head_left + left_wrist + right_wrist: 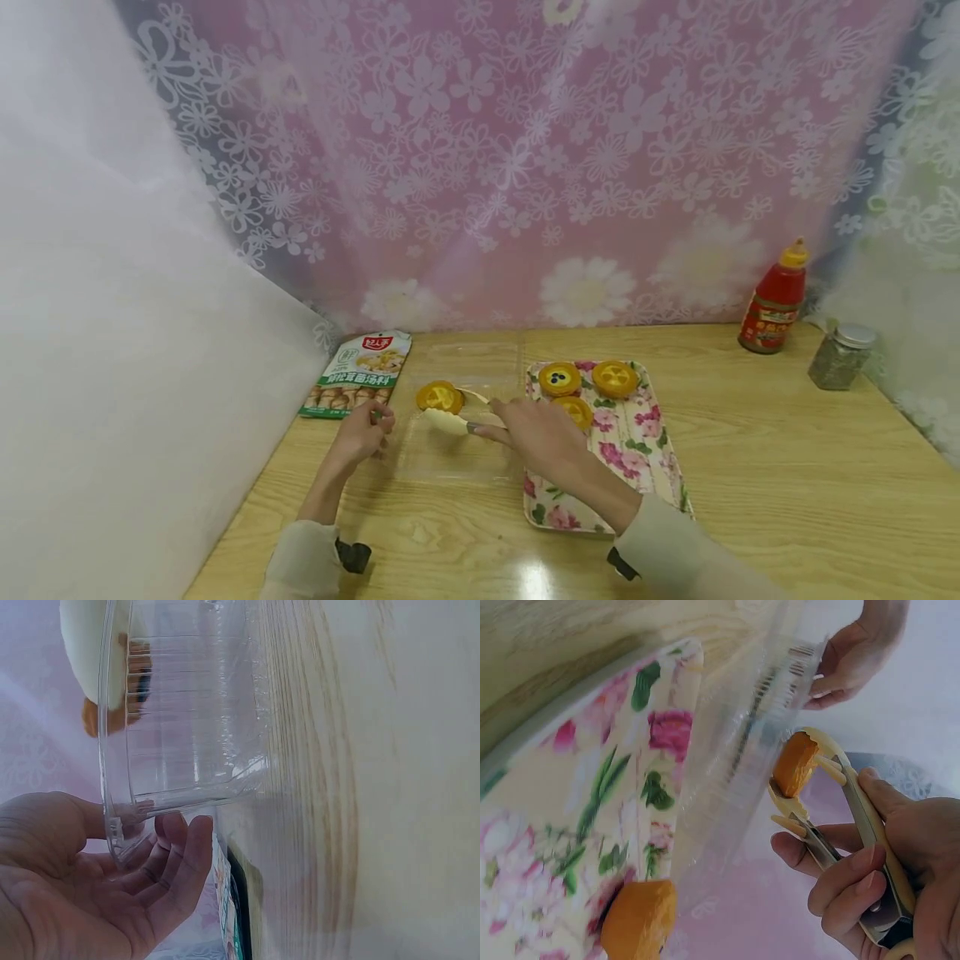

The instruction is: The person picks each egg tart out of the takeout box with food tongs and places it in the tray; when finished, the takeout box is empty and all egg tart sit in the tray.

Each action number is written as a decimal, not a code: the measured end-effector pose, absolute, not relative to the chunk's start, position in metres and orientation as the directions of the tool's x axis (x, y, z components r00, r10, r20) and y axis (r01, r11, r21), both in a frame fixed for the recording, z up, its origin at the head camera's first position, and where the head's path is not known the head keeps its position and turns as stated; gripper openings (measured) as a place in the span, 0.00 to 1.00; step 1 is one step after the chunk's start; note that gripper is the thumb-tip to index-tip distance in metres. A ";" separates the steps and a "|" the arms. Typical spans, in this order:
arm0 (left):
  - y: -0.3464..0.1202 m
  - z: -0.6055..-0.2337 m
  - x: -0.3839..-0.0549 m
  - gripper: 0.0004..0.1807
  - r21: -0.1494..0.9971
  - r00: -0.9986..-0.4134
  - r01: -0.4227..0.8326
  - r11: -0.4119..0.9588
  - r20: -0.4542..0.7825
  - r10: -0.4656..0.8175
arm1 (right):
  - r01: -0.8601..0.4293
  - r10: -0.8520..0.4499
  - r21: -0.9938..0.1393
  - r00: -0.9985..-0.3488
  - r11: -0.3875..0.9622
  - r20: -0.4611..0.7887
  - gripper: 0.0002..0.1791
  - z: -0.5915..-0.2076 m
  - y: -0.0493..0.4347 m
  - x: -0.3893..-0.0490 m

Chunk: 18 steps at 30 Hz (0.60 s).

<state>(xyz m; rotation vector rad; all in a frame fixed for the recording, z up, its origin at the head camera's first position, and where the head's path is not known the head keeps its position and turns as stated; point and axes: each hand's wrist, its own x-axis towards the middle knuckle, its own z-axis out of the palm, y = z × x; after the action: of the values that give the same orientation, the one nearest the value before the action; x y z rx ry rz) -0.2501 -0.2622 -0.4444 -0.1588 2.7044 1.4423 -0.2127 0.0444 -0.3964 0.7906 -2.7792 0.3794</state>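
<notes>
My right hand [543, 437] grips a pair of cream-tipped tongs [871, 817], with an egg tart [795, 765] between the tong heads. In the head view this egg tart [440, 398] is over a clear plastic container [468, 468]. The container's left edge is held by my left hand [362, 433]; in the left wrist view, the thumb and fingers of the left hand [112, 892] are at a corner of its rim. To the right lies a floral tray [648, 458] with three more tarts [616, 379] near its far end, one partly hidden by my right hand.
A green and white food packet [356, 375] lies at the back left, close to my left hand. Towards the back right stand a red sauce bottle [775, 300] and a glass jar [840, 360] with a metal lid. A floral curtain [525, 167] borders the wooden table [772, 467] behind.
</notes>
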 end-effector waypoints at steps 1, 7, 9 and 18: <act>-0.262 -0.444 -0.250 0.13 0.823 -0.992 -0.126 0.554 -0.114 -0.056 | -0.538 -0.479 -0.167 -0.827 0.826 0.295 0.26 -0.395 0.049 -0.212; -0.262 -0.444 -0.250 0.13 0.819 -0.991 -0.134 0.558 -0.121 -0.059 | -0.546 -0.482 -0.110 -0.804 0.831 0.349 0.28 -0.389 0.078 -0.208; -0.262 -0.444 -0.249 0.13 0.820 -0.991 -0.134 0.557 -0.121 -0.060 | -0.539 -0.474 -0.120 -0.810 0.834 0.345 0.30 -0.387 0.088 -0.207; -0.261 -0.445 -0.249 0.13 0.827 -0.991 -0.135 0.545 -0.122 -0.060 | -0.484 -0.414 -0.158 -0.846 0.861 0.335 0.28 -0.384 0.134 -0.202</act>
<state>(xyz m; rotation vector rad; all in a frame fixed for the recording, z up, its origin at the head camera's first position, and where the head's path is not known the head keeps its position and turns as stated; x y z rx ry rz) -0.2487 -0.2614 -0.4445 -0.1700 2.6911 1.4512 -0.2016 0.1343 -0.3845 0.6777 -2.7444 0.3423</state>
